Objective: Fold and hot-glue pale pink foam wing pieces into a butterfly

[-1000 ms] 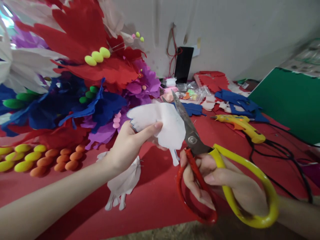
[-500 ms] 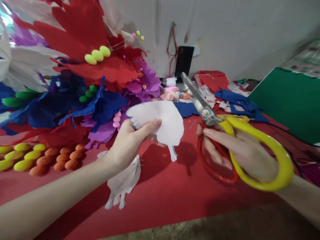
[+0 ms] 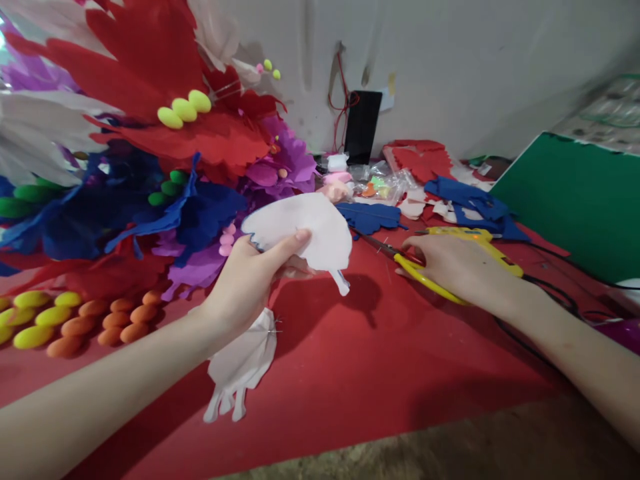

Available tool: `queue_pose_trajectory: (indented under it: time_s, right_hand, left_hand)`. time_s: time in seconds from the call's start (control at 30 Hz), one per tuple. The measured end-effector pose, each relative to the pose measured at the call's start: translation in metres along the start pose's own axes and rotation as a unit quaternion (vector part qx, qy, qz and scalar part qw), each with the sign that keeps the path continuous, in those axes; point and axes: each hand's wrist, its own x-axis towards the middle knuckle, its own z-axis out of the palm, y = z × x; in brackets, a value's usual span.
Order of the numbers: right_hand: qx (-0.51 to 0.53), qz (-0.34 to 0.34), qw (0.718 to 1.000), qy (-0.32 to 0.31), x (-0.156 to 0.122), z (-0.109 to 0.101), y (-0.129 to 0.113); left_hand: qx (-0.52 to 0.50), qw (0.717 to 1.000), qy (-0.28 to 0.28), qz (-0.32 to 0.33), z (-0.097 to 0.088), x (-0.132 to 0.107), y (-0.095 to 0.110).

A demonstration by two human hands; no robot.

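Note:
My left hand (image 3: 255, 263) pinches a white wing-shaped cut-out (image 3: 324, 230) with a scalloped blue-lined edge and a short tail, thumb on top. It is held above the red table (image 3: 330, 380). My right hand (image 3: 450, 263) has its fingers around the handles of a pair of scissors (image 3: 425, 277), low over the table at the right. The blades point left, toward blue fabric cut-outs (image 3: 370, 217); the red handle is mostly hidden by the hand. Below my left wrist lies another white cut-out (image 3: 243, 367) with tails and pins at its edge.
A yellow glue gun (image 3: 480, 237) with a black cord lies beyond my right hand. Large fabric butterflies (image 3: 185, 140) crowd the left, above yellow and orange ovals (image 3: 80, 320). A green board (image 3: 575, 207) leans at the right; a black phone-like slab (image 3: 363, 127) stands against the wall.
My right hand has lowered the scissors from a raised position to the tabletop, and the blades have swung down to the left. My left hand still holds the white cut-out, slightly further left.

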Motion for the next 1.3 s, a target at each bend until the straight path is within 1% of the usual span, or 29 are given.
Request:
queue_pose_trajectory:
  time_s: [0.2,0.23,0.3,0.33,0.4,0.43,0.53,0.63,0.7,0.83,1.03,1.3]
  right_hand:
    - [0.022,-0.021,0.999,-0.017,0.0,-0.005,0.005]
    - [0.034,-0.03,0.999,-0.019,-0.001,-0.007,0.003]
    - [0.106,-0.057,0.993,-0.004,-0.005,-0.014,-0.004]
    - [0.17,-0.073,0.983,0.009,-0.009,-0.018,-0.01]
    - [0.317,-0.106,0.942,0.035,-0.018,-0.026,-0.024]
    - [0.37,-0.111,0.922,0.031,-0.023,-0.029,-0.031]
    - [0.475,-0.095,0.875,0.002,-0.035,-0.032,-0.048]
    - [0.539,-0.075,0.839,-0.027,-0.039,-0.029,-0.054]
    - [0.562,-0.068,0.823,-0.044,-0.039,-0.026,-0.054]
    - [0.583,-0.071,0.807,-0.064,-0.039,-0.024,-0.053]
    - [0.578,-0.076,0.81,-0.06,-0.04,-0.025,-0.054]
    - [0.599,-0.089,0.793,-0.072,-0.043,-0.025,-0.054]
  left_hand:
    - [0.003,1.0,-0.001,-0.006,0.003,-0.001,0.001]
    - [0.004,1.0,-0.004,-0.008,0.003,-0.001,0.001]
    - [0.005,1.0,-0.013,-0.012,0.003,-0.002,0.0]
    - [0.006,1.0,-0.02,-0.014,0.003,-0.003,-0.001]
    - [0.008,0.999,-0.035,-0.018,0.004,-0.005,-0.002]
    - [0.009,0.999,-0.042,-0.02,0.004,-0.006,-0.002]
    - [0.01,0.998,-0.056,-0.026,0.006,-0.008,-0.002]
    - [0.014,0.998,-0.056,-0.031,0.007,-0.01,-0.002]
    - [0.018,0.998,-0.059,-0.033,0.008,-0.012,-0.003]
    - [0.026,0.996,-0.086,-0.03,0.008,-0.013,-0.004]
    - [-0.022,0.993,-0.104,-0.045,0.008,-0.013,-0.003]
    - [-0.044,0.992,-0.101,-0.062,0.01,-0.015,-0.003]
